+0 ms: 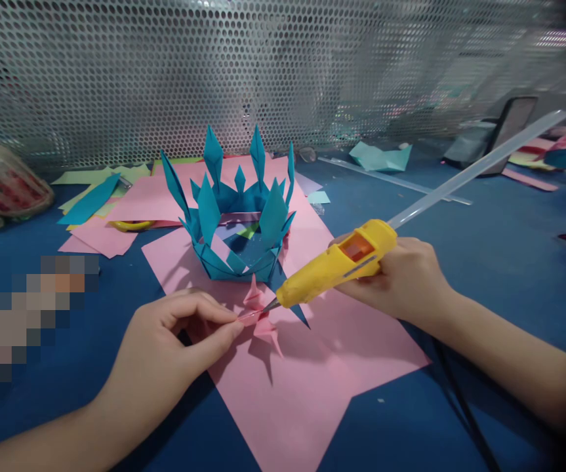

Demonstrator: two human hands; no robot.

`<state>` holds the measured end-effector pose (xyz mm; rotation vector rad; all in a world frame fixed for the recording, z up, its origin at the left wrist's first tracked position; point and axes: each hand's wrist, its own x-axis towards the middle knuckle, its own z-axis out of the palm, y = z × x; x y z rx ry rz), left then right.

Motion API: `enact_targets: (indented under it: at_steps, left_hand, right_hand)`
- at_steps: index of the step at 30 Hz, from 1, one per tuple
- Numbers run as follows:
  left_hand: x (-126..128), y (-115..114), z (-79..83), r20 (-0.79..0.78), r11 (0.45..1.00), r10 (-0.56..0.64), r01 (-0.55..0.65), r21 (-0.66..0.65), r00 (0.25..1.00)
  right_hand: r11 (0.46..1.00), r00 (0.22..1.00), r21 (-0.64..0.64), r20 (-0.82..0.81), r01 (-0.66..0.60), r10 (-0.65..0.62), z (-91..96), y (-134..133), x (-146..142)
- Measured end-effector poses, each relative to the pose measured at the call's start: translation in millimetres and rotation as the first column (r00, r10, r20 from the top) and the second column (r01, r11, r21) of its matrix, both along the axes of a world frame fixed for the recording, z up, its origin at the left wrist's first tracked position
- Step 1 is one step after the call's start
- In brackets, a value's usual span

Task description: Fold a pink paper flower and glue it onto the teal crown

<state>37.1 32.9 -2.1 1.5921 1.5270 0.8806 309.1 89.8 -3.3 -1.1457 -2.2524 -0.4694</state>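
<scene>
While pink sheets [312, 387] lie beneath blue paper crown [273, 216], right hand [413, 278] grips glue gun [319, 275], nozzle [273, 304] apparently touching small pink folded piece [265, 327] left hand [167, 337] pinches before crown. Seemingly gluing step; next move calls for steady pinch clear of nozzle.

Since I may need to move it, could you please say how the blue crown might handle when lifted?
The blue crown looks folded from paper, so it is probably light. Its tall, thin points would likely bend if gripped. Its wide, ring-shaped base makes tipping seem unlikely.
</scene>
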Motion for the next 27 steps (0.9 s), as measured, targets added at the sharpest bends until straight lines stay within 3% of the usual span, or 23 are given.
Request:
enact_targets:
  at_steps: [27]
  left_hand:
    - [-0.2,1.5,-1.5,0.005,1.000,-0.011,0.011,0.016,1.000]
  right_hand:
    - [0.978,0.992,0.167,0.013,-0.125,0.125,2.7,3.3,2.7]
